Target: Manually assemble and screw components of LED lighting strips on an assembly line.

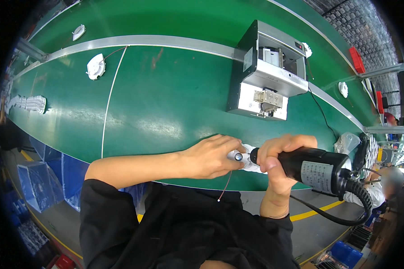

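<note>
Just on the near side of the machine [274, 79], at the edge of the bench [166, 98], I have both hands close together over a white part [251, 164]. My left hand [216, 157] is closed around its left side, fingers curled and thumb beneath. My right hand [279, 162] is wrapped round the front of a driver [310, 162], which lies to the right of the part. The driver's long axis runs nearly sideways, its black nose pointing left at the part; from this view I cannot tell whether the two touch. The right hand is the nearer to the driver's body, the left to the part's bright round end.

The driver is a smooth dark barrel with a pale label, trailing a ribbed black cable [366, 201]. The part looks like pale moulded plastic, mostly hidden by fingers; a thin reddish wire [226, 187] hangs near it, ending in a tiny white plug. The machine is boxy brushed metal with dark sides. Well left of it sits a white disc-like piece [96, 67]; to its right, a crumpled clear bag [347, 143]. The bench top is glossy green.
</note>
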Tool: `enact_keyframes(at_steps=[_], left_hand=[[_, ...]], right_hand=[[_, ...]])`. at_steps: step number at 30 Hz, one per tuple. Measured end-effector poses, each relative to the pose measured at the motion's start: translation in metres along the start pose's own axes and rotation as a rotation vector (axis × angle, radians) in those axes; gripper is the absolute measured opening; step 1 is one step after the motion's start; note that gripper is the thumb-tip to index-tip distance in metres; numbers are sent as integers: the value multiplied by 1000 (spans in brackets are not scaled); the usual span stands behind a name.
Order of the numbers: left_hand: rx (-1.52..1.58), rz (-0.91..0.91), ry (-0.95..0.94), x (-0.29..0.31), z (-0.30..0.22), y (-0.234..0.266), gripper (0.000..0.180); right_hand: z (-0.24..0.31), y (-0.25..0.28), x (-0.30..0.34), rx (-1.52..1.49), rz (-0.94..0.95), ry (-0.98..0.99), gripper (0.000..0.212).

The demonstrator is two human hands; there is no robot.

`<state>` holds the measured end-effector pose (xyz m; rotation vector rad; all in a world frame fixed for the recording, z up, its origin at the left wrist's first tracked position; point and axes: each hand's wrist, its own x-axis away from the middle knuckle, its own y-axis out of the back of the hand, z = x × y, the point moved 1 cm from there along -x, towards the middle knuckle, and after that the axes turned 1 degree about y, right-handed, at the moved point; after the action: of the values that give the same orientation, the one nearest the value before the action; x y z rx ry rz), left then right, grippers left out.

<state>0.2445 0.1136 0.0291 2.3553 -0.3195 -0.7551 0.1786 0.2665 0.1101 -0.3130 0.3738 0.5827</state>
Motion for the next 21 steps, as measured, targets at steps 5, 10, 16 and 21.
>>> enact_keyframes(at_steps=[5, 10, 16, 21], left_hand=[[23, 16, 34, 2, 1, 0, 29], [22, 41, 17, -1, 0, 3, 32], [20, 21, 14, 2, 1, -1, 32], [28, 22, 10, 2, 0, -3, 32]], right_hand=[[0, 4, -1, -21, 91, -47, 40], [14, 10, -42, -227, -26, 217, 48], [7, 12, -94, -2, -176, 300, 44], [0, 7, -105, 121, -122, 143, 36]])
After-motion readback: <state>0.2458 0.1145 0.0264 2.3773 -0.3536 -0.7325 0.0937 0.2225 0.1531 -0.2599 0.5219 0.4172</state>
